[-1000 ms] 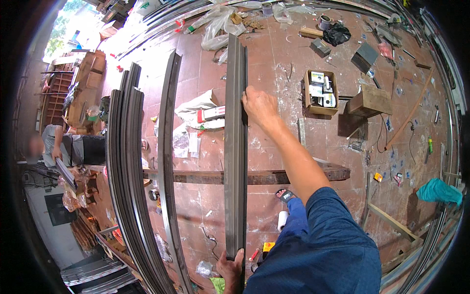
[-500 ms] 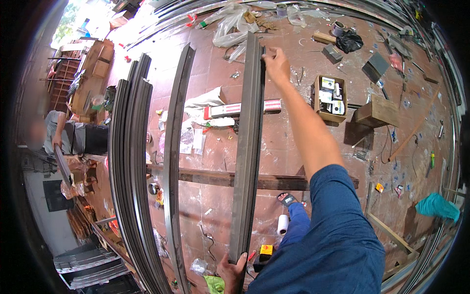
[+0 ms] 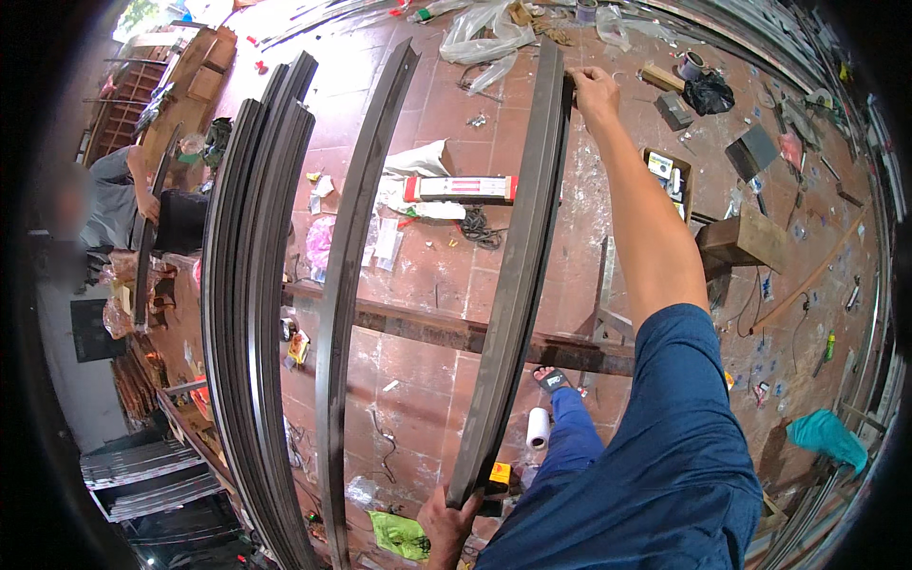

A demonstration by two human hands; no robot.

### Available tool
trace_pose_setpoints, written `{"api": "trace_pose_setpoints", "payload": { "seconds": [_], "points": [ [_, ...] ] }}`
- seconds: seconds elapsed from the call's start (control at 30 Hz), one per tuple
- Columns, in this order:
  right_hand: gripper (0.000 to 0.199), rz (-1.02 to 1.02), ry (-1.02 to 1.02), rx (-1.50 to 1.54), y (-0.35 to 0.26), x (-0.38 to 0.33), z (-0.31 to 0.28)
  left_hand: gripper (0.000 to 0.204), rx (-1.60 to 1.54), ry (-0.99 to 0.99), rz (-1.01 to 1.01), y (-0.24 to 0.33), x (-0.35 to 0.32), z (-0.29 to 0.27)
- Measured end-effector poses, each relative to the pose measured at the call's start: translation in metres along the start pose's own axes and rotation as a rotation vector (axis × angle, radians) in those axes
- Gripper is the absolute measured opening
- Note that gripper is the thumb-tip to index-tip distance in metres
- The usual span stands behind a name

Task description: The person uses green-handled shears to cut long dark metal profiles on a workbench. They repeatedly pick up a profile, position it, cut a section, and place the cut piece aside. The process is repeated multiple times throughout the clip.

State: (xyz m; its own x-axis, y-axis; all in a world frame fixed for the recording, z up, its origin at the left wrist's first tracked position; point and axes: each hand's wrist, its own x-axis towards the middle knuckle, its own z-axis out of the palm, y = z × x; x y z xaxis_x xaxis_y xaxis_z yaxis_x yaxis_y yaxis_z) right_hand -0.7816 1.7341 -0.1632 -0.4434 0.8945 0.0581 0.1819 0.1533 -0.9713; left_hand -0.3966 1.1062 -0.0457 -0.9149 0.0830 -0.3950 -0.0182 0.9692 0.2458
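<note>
A long dark metal profile (image 3: 518, 275) with lengthwise ridges slants across the middle of the view, spanning between my two hands. My right hand (image 3: 597, 97), arm stretched far out, pinches its far edge near the upper end. At the lower end my left hand (image 3: 450, 524) wraps round the profile, thumb on its near side. Left of it another single dark profile (image 3: 356, 237) lies apart. Further left rests a stack of several similar profiles (image 3: 252, 285). A rusty brown beam (image 3: 456, 332) runs crosswise beneath them.
A seated person (image 3: 119, 204) at the left holds a dark metal piece. On the tiled floor lie a long carton (image 3: 461, 188), a white roll (image 3: 539, 428), a box of small packages (image 3: 671, 176), a wooden box (image 3: 741, 241) and a teal cloth (image 3: 828, 438). My sandalled foot (image 3: 551, 380) stands beside the beam.
The held profile's upper end has swung right with my right hand, so it now slants more. My left hand stays near the bottom. The seated person's metal piece is now more upright.
</note>
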Motion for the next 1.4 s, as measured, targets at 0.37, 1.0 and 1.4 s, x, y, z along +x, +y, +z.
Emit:
{"api": "trace_pose_setpoints", "payload": {
  "seconds": [0.37, 1.0, 1.4],
  "points": [
    [0.040, 0.039, -0.203, 0.269, -0.005, -0.028, -0.014, 0.054, -0.014, 0.047, 0.072, -0.006, -0.001, 0.003],
    [0.051, -0.661, -0.189, -0.661, -0.019, -0.223, -0.076, 0.055, -0.259, 0.235, 0.185, 0.005, -0.012, -0.015],
    [0.068, -0.821, -0.713, -0.804, -0.038, -0.587, -0.188, 0.029, -0.611, 0.719, 0.414, -0.055, -0.154, 0.015]
  ]
}}
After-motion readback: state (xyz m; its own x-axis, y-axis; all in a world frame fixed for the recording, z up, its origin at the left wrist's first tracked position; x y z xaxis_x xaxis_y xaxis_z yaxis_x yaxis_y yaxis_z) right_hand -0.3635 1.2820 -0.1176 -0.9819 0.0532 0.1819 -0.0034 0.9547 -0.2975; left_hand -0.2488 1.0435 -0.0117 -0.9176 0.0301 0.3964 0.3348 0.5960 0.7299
